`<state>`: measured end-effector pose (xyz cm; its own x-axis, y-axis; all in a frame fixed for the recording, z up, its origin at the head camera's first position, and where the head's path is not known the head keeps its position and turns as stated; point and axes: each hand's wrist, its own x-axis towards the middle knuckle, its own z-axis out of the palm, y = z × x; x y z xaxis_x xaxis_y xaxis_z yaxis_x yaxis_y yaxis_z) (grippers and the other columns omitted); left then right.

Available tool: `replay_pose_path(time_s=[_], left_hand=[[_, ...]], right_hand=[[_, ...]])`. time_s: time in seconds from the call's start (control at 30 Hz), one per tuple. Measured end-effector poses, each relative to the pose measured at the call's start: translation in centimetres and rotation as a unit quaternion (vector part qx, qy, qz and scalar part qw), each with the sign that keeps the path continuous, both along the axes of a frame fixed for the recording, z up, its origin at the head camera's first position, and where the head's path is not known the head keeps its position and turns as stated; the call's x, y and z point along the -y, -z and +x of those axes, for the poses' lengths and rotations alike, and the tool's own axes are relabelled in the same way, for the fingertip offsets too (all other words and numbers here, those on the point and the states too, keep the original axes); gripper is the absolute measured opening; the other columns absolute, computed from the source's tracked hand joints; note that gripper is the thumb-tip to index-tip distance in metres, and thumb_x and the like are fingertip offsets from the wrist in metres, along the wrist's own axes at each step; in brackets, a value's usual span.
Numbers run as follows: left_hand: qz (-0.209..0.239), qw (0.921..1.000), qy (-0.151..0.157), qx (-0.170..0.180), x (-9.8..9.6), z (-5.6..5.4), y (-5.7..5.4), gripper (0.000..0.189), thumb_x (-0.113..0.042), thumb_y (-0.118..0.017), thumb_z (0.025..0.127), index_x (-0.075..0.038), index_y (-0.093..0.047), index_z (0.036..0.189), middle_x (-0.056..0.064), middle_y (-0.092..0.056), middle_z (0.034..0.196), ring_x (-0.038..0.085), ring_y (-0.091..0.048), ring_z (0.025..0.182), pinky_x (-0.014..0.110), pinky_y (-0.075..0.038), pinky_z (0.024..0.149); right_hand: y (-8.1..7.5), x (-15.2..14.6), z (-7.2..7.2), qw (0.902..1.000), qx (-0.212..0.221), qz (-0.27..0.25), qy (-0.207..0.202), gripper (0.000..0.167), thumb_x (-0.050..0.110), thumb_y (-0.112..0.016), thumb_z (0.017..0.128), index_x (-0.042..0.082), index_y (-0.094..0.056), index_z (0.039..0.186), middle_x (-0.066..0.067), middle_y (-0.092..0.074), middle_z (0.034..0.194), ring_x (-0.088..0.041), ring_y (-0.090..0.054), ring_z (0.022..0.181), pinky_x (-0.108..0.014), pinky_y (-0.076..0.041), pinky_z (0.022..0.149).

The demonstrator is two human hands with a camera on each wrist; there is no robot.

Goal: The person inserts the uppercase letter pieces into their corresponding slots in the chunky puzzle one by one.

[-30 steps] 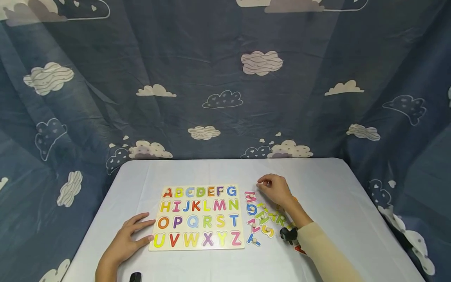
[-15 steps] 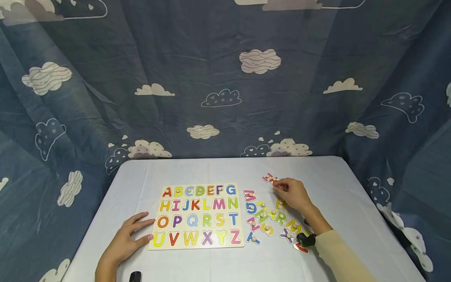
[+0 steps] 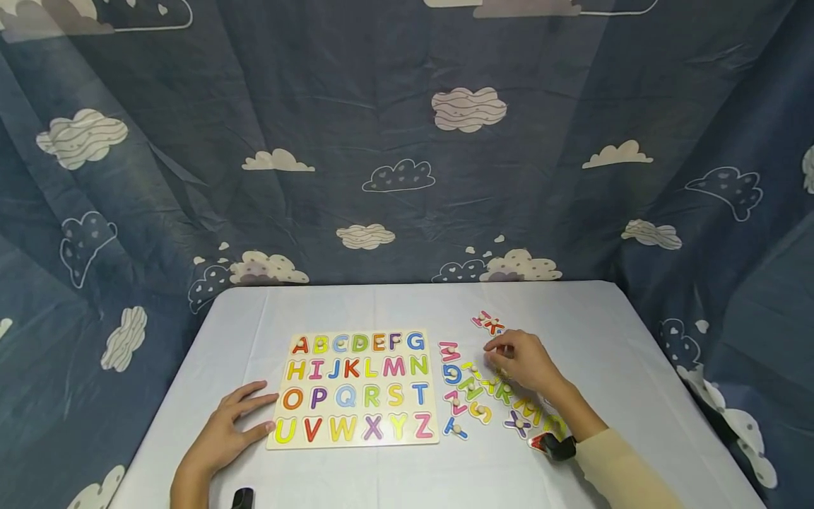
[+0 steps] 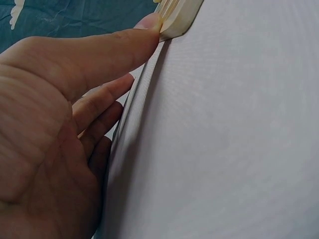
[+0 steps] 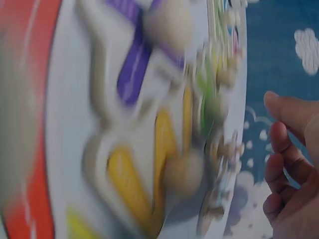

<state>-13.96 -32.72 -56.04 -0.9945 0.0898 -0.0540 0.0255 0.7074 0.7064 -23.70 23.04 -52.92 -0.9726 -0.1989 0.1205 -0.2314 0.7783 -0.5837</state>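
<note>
"Where do the letters lie?"

"The alphabet board (image 3: 358, 382) sits flat on the white-covered counter (image 3: 375, 481), and loose knobbed letters are scattered to its right. The blue G (image 3: 452, 374) is just beside the board's right edge. The red K (image 3: 494, 326) lies toward the far side, the purple X (image 3: 517, 424) nearer and further right."

"And the hands?"

"The left hand (image 3: 219, 431) has its fingers spread, the thumb touching the board's left edge toward its near corner. The right hand (image 3: 524, 360) is over the scatter, near the green R (image 3: 503, 391). Its fingers bend loosely toward the thumb, and the right wrist view shows nothing pinched between them. It hides some letters, so contact with those can't be told from the head view."

"How would a letter handle?"

"Light and stiff, most likely: it looks like thin painted wood, rather smooth on its face and not very fragile. Lying flat, its rim gives little to grab. The wooden knob (image 5: 184, 174) standing up from the orange-yellow letter (image 5: 129, 186) seems the natural hold, between thumb and fingertip."

"And the board?"

"Stiff too, and probably apt to slide; its edge is the place to steady it."
</note>
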Motion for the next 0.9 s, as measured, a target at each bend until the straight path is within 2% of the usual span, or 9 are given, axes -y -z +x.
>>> replay_pose_path(time_s=[0.27,0.37,0.57,0.9], left_hand=[[-0.003,1.0,-0.003,0.005,-0.1,-0.1,0.1,0.056,-0.038,-0.087,0.081,-0.016,-0.073,0.13,0.011,-0.046,0.157,0.044,-0.031,0.149,0.076,-0.029,0.113],[-0.005,1.0,-0.004,0.004,0.0,-0.1,0.2,0.056,-0.038,-0.087,0.081,-0.017,-0.073,0.13,0.011,-0.046,0.157,0.043,-0.031,0.149,0.075,-0.029,0.113],[-0.009,0.9999,-0.009,0.007,-0.1,-0.2,0.1,0.056,-0.04,-0.087,0.081,-0.017,-0.073,0.13,0.01,-0.046,0.157,0.043,-0.03,0.149,0.076,-0.028,0.114],[-0.006,0.9998,-0.014,0.016,0.0,-0.2,0.0,0.057,-0.04,-0.087,0.081,-0.018,-0.073,0.131,0.009,-0.045,0.158,0.042,-0.029,0.151,0.076,-0.027,0.115]], right_hand=[[0.0,3.0,0.2,0.9929,-0.019,-0.011,-0.117,0.012,0.014,-0.081,0.089,0.015,-0.082,0.101,0.013,-0.064,0.079,-0.01,-0.049,0.073,-0.024,-0.041,0.065],[0.4,3.7,0.1,0.9892,-0.012,-0.003,-0.146,0.013,0.016,-0.081,0.089,0.018,-0.082,0.102,0.015,-0.063,0.078,-0.008,-0.048,0.072,-0.023,-0.04,0.065],[1.0,4.4,-0.1,0.9863,0.022,0.036,-0.16,0.014,0.019,-0.08,0.091,0.022,-0.082,0.104,0.018,-0.061,0.079,-0.006,-0.049,0.071,-0.021,-0.042,0.063],[1.1,4.8,0.2,0.9861,0.014,0.062,-0.153,0.02,0.015,-0.078,0.091,0.023,-0.082,0.11,0.016,-0.064,0.083,-0.004,-0.049,0.072,-0.02,-0.043,0.064]])
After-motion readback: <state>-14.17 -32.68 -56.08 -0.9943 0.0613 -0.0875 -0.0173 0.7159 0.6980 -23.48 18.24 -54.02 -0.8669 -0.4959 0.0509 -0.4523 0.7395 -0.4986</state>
